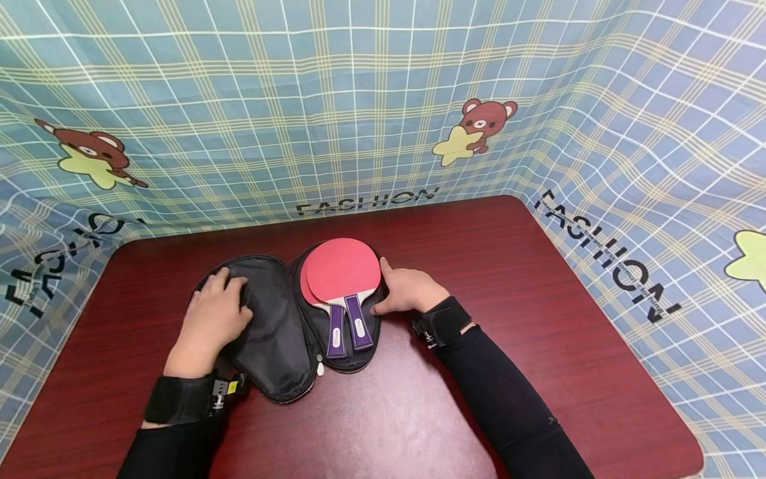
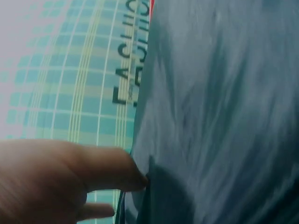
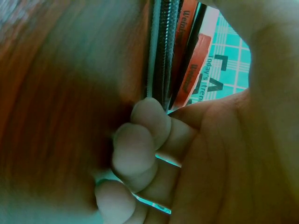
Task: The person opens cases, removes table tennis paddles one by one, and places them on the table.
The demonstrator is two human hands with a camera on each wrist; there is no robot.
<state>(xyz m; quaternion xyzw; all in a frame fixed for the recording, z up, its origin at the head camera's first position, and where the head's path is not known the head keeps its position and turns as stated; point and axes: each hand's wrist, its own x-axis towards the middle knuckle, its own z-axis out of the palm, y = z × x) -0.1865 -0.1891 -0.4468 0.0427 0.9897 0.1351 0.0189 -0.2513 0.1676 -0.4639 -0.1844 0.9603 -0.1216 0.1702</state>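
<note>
A black zippered paddle case (image 1: 272,332) lies unfolded on the table, its dark lining facing up. Two table tennis paddles (image 1: 344,269) with red rubber and purple handles overlap in its right half. My left hand (image 1: 215,316) is at the outer edge of the left flap, fingers bent over it; the left wrist view shows a fingertip (image 2: 138,179) pressed against the lining's edge. On the other side, my right hand (image 1: 413,291) holds the case's right rim, thumb inside beside the paddles. Curled fingers (image 3: 135,144) sit along the zipper (image 3: 164,56) in the right wrist view.
The dark red wooden table (image 1: 473,246) has rounded corners. Blue plaid curtain (image 1: 371,86) with bears and lettering surrounds its back and sides. A white zipper pull (image 1: 320,368) hangs at the case's front, near the fold.
</note>
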